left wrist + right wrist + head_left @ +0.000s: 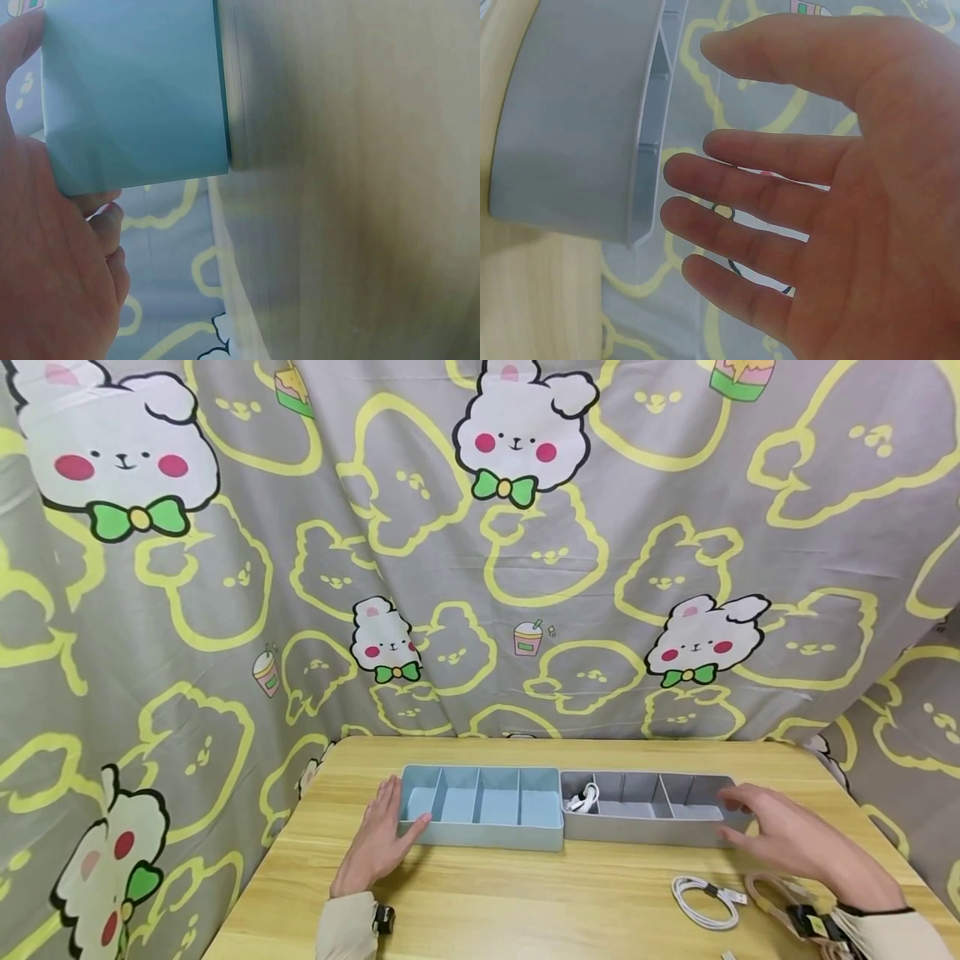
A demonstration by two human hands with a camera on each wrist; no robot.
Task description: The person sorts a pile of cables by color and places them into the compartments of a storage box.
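Observation:
A light-blue divided storage box (480,837) stands on the wooden table, end to end with a grey divided box (637,831). My left hand (381,839) rests against the blue box's left end, thumb at its front edge and fingers extended along the end. The left wrist view shows that hand at the end wall of the blue box (139,97). At the grey box's right end hovers my right hand (787,831), fingers spread. The right wrist view shows this hand (817,202) holding nothing, its fingertips beside the grey box's rim.
A bundled white cable (582,797) lies in the grey box's leftmost compartment. In front of that box is a coiled white cable (707,902) with a dark tie. A beige cable (768,889) lies partly under the right wrist. Patterned curtain (480,677) hangs behind the table (480,910).

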